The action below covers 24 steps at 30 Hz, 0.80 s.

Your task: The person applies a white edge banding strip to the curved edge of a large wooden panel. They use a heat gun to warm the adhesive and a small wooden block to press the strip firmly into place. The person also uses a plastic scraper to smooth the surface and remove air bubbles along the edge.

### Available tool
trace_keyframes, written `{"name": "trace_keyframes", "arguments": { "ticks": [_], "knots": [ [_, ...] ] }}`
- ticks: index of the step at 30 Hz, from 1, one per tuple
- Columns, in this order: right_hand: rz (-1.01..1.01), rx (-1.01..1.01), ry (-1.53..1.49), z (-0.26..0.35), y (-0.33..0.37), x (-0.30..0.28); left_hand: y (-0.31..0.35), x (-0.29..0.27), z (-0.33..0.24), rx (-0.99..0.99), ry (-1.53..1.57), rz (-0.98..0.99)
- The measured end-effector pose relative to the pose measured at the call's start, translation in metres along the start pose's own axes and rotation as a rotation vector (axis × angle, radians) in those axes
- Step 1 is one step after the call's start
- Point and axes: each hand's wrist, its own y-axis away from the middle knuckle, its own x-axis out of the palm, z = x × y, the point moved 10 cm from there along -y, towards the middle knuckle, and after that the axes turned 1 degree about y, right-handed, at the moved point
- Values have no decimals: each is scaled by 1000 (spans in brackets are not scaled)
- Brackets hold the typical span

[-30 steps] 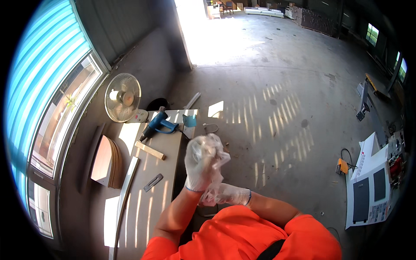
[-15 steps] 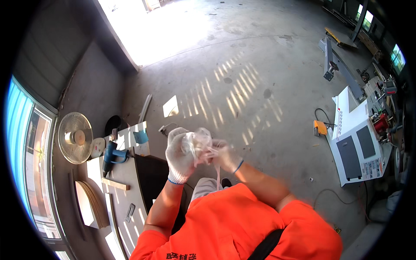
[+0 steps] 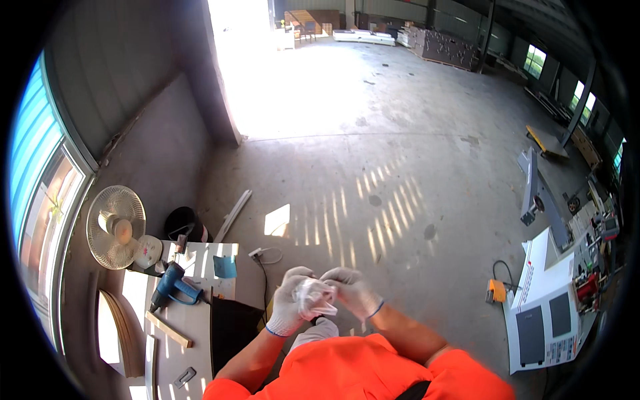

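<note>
Left hand (image 3: 287, 305) curls snugly round crumpled plastic (image 3: 316, 300); right hand (image 3: 353, 292) bunches against it, can't tell if pinching. Heat gun (image 3: 175, 287) sits way left.

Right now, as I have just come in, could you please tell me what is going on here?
A person in an orange shirt is handling crumpled clear plastic. The gloved left hand holds it; the gloved right hand, slightly blurred, is at its edge, and whether its fingers pinch it is unclear. To the left, a blue heat gun and a wooden strip lie on a table.
</note>
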Motion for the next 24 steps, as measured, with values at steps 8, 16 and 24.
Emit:
{"name": "trace_keyframes", "arguments": {
  "ticks": [8, 16, 24],
  "knots": [
    [204, -505, 1243, 70, -126, 85, -105, -101, 33, -106, -834, -242],
    [112, -597, 542, 67, -238, 143, -104, -152, 79, -401, 184, -391],
    [577, -608, 613, 36, -328, 253, -173, -263, 50, 28, 457, -929]
  ]
}}
